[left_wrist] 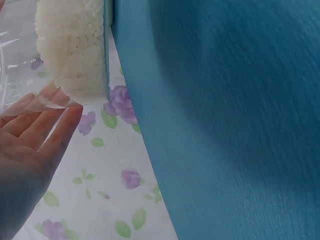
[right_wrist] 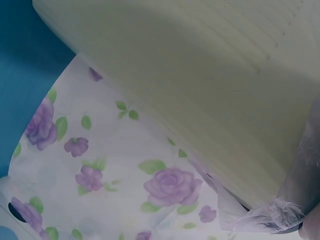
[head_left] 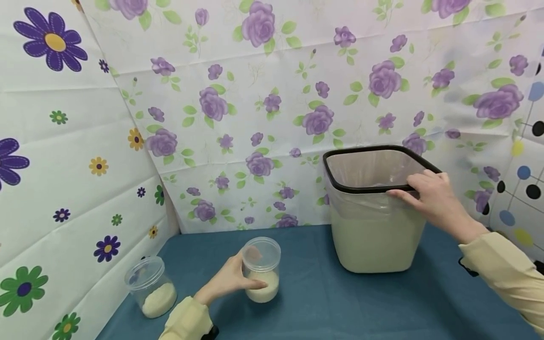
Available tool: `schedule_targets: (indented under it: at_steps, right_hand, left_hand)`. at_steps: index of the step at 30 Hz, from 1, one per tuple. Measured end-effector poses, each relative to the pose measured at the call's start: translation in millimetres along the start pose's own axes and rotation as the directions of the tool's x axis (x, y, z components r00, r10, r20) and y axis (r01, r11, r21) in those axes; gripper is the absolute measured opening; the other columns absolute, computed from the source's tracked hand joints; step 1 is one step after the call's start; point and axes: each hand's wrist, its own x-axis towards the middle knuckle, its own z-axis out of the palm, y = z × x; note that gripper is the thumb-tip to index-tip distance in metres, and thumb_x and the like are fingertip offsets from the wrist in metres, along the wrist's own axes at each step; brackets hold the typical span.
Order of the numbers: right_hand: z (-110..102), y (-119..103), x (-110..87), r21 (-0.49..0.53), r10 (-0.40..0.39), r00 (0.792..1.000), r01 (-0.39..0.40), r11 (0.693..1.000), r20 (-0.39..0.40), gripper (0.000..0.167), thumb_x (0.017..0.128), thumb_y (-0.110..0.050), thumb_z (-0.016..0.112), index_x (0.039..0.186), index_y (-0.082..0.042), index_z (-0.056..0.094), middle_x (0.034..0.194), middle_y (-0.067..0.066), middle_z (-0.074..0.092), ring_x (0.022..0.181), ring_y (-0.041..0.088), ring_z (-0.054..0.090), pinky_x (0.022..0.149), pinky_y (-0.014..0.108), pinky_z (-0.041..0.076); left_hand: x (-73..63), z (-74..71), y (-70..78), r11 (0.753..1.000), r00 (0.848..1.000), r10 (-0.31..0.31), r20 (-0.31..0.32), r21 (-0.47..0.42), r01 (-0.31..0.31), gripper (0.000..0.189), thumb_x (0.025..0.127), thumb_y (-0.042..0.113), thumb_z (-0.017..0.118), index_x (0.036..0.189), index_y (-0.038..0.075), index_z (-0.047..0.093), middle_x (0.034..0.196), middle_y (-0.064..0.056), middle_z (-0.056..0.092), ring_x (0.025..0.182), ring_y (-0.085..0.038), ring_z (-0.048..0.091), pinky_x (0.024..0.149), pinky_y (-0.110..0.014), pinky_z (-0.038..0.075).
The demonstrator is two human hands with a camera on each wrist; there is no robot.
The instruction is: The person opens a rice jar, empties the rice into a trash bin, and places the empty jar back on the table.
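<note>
My left hand [head_left: 243, 278] grips a clear plastic jar [head_left: 261, 270] standing upright on the blue tablecloth [head_left: 306, 302]; its thumb lies across the front and its fingers curl behind. White grains fill the jar about a third of the way. In the left wrist view the grain-filled jar [left_wrist: 75, 50] sits just above my fingers [left_wrist: 35, 125]. My right hand [head_left: 418, 189] holds the near right rim of a cream bin [head_left: 374, 236], which has a black rim and a clear bag liner [head_left: 365, 203]. In the right wrist view the bin's wall [right_wrist: 200, 75] fills the frame, with the liner's edge [right_wrist: 270, 217] low right.
A second clear jar [head_left: 150, 287] holding white grains stands at the table's left front, close to the flowered side wall [head_left: 63, 189]. A flowered back wall [head_left: 263, 118] runs behind the bin. Bare blue cloth lies between the jar and the bin.
</note>
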Motion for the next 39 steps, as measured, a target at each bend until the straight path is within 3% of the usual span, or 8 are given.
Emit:
schedule_targets:
  at_steps: [12, 22, 31, 39]
  right_hand:
    - [11.3, -11.8, 8.0, 0.007, -0.026, 0.999, 0.026, 1.0, -0.034, 0.046, 0.07, -0.025, 0.075, 0.062, -0.021, 0.03, 0.056, -0.009, 0.026, 0.053, 0.012, 0.026, 0.059, 0.038, 0.02]
    - [24.1, -24.3, 18.0, 0.027, -0.027, 0.999, 0.028, 0.999, -0.04, 0.045, 0.072, -0.03, 0.074, 0.061, -0.02, 0.031, 0.056, -0.01, 0.026, 0.054, 0.012, 0.027, 0.06, 0.038, 0.021]
    - [36.6, -34.3, 27.1, 0.029, -0.055, 0.994, 0.058, 0.998, -0.098, 0.046, 0.08, -0.048, 0.061, 0.06, -0.02, 0.031, 0.055, -0.009, 0.025, 0.053, 0.013, 0.026, 0.058, 0.036, 0.021]
    - [47.6, -45.3, 33.6, 0.018, -0.068, 0.99, 0.071, 0.997, -0.127, 0.047, 0.082, -0.053, 0.055, 0.059, -0.02, 0.031, 0.054, -0.008, 0.025, 0.052, 0.013, 0.026, 0.056, 0.036, 0.021]
  left_hand:
    - [4.5, 6.3, 11.1, 1.0, 0.999, 0.024, 0.023, -0.013, -0.024, 0.08, 0.072, 0.022, 0.078, 0.135, 0.007, 0.032, 0.117, -0.01, 0.052, 0.103, -0.023, 0.051, 0.083, -0.043, 0.039]
    - [9.3, 9.6, 16.5, 0.996, 0.997, 0.07, 0.034, -0.064, -0.068, 0.087, 0.069, 0.025, 0.08, 0.138, 0.011, 0.028, 0.119, -0.01, 0.049, 0.106, -0.023, 0.049, 0.085, -0.041, 0.039]
    - [12.7, 14.2, 21.4, 0.993, 0.993, 0.107, 0.049, -0.056, -0.105, 0.083, 0.069, 0.028, 0.08, 0.135, 0.014, 0.031, 0.118, -0.007, 0.049, 0.104, -0.028, 0.048, 0.083, -0.038, 0.041]
    - [13.1, 15.0, 33.3, 0.995, 0.993, 0.098, 0.073, -0.027, -0.096, 0.085, 0.068, 0.026, 0.08, 0.134, 0.004, 0.032, 0.118, -0.009, 0.049, 0.104, -0.025, 0.048, 0.084, -0.039, 0.04]
